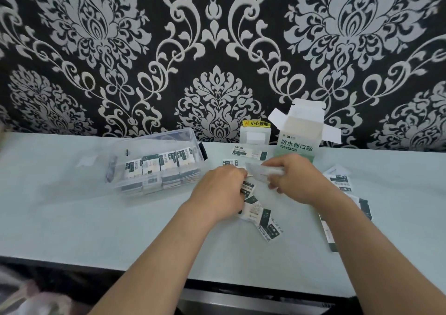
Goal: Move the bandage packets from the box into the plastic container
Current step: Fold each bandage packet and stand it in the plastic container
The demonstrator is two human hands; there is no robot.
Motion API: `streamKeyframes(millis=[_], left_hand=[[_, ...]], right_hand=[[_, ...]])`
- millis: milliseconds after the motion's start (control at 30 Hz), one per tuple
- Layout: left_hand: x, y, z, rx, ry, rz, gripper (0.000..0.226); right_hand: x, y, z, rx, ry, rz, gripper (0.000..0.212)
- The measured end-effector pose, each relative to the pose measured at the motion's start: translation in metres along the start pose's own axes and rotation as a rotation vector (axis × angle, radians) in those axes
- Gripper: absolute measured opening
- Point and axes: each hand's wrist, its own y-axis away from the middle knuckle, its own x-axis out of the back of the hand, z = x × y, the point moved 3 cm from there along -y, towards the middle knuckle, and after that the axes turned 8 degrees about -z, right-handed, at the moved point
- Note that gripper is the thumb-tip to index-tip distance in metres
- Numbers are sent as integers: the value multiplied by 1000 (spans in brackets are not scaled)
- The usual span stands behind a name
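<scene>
A clear plastic container (115, 170) sits left of centre on the pale table, holding several rows of green-and-white bandage packets (160, 164). The open bandage box (298, 138) stands upright at the back right, flaps up. Loose packets (268, 223) lie scattered on the table between and beside my hands. My left hand (220, 189) grips a small bundle of packets. My right hand (293, 177) pinches the white end of packets (259, 171) held between both hands.
A white wall socket (255, 135) with a yellow warning label sits behind the box. More packets (341, 182) lie at the right, some under my right forearm. The table's front edge (120, 265) runs below my arms. A patterned wall rises behind.
</scene>
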Motion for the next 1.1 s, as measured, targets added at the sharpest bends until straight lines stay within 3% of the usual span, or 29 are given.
streamKeyframes(millis=[233, 433, 567, 767, 933, 1100], left_hand=[[-7, -14, 5, -14, -94, 11, 21], [-7, -15, 11, -52, -208, 25, 16], [-2, -16, 12, -57, -248, 79, 21], [0, -10, 1, -22, -118, -86, 29], [2, -7, 7, 13, 42, -57, 27], [25, -2, 3, 68, 413, 158, 9]], right_hand=[[10, -3, 9, -5, -173, 53, 17], [8, -6, 17, -105, -432, 10, 31], [8, -5, 18, -131, -589, 9, 23], [8, -1, 16, -105, -642, -13, 16], [10, -4, 18, -118, -575, 50, 17], [9, -4, 17, -206, -1088, 11, 12]])
